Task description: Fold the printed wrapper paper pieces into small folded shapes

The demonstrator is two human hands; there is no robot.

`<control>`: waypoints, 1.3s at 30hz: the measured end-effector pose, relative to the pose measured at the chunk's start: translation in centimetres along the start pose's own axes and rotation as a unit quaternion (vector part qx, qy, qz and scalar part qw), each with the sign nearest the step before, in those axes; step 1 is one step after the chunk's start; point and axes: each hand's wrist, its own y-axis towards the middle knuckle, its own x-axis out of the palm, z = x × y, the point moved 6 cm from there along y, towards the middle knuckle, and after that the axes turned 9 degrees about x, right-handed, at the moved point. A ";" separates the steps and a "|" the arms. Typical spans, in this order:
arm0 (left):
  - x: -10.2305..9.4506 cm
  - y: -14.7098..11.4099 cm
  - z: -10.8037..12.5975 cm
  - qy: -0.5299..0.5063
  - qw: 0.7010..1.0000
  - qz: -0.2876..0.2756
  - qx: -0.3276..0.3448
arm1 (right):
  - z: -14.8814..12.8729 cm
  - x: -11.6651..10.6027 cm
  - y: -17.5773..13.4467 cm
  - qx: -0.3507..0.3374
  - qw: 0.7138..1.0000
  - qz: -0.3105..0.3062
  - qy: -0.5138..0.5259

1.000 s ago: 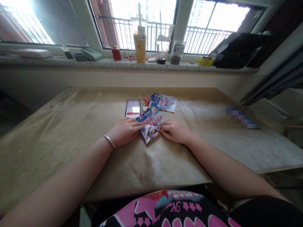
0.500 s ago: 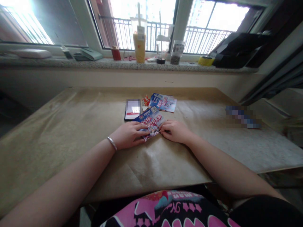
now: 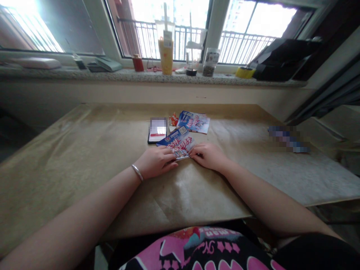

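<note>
A blue and white printed leaflet (image 3: 180,141) with red lettering and a QR code lies on the table between my hands. My left hand (image 3: 159,163) is closed at its near left edge, fingertips on the paper and thumb along the near side. At the near right corner, my right hand (image 3: 208,155) pinches the leaflet between thumb and fingers. The near edge looks straight, as if folded; the fingers hide its ends. Just beyond lies a stack of similar leaflets (image 3: 201,123), beside a small orange-red wrapper (image 3: 173,119).
A phone (image 3: 156,137) with a lit screen lies left of the leaflet. Another blue printed item (image 3: 289,139), blurred, is at the table's right. On the windowsill (image 3: 120,77) stand a tall cup of yellow drink (image 3: 166,56), a jar (image 3: 210,63), yellow tape (image 3: 245,72) and a black case (image 3: 277,62).
The strip at the leaflet's near edge has been turned over, leaving a straighter edge. My left hand has shifted slightly right, its fingers curling in more; my right hand has barely moved.
</note>
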 end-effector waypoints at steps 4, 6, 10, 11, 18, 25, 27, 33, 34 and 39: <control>0.0 -0.1 -0.5 -0.022 0.999 0.012 -0.039 | -0.2 0.2 0.1 -0.022 1.000 -0.001 0.013; 0.2 -0.2 -0.9 -0.047 0.997 0.018 -0.063 | -0.3 0.3 0.2 -0.034 0.999 -0.002 0.021; 0.9 -0.3 -2.1 -0.110 0.985 0.021 -0.133 | -0.3 0.4 0.3 -0.023 0.999 0.002 0.025; 1.1 -0.4 -2.5 -0.124 0.980 0.017 -0.154 | -0.2 0.4 0.3 -0.012 1.000 0.005 0.022; 2.0 -0.5 -3.9 -0.183 0.953 -0.010 -0.241 | 0.1 -0.1 0.1 0.057 0.998 0.029 0.013; 2.0 -1.0 -4.3 -0.198 0.938 -0.007 -0.283 | 0.5 0.1 0.1 0.079 0.996 0.035 -0.002; 2.1 -1.0 -4.5 -0.177 0.938 -0.002 -0.297 | 0.6 0.3 0.2 0.079 0.996 0.037 -0.009; 2.1 -0.6 -4.5 -0.090 0.961 0.030 -0.260 | -0.1 0.5 0.3 0.028 0.998 0.045 -0.036; 2.1 -0.5 -4.4 -0.080 0.964 0.031 -0.253 | -0.3 0.5 0.3 0.018 0.998 0.044 -0.040; 2.4 -0.5 -4.7 -0.056 0.966 0.034 -0.250 | -0.8 0.5 0.2 -0.009 0.997 0.039 -0.063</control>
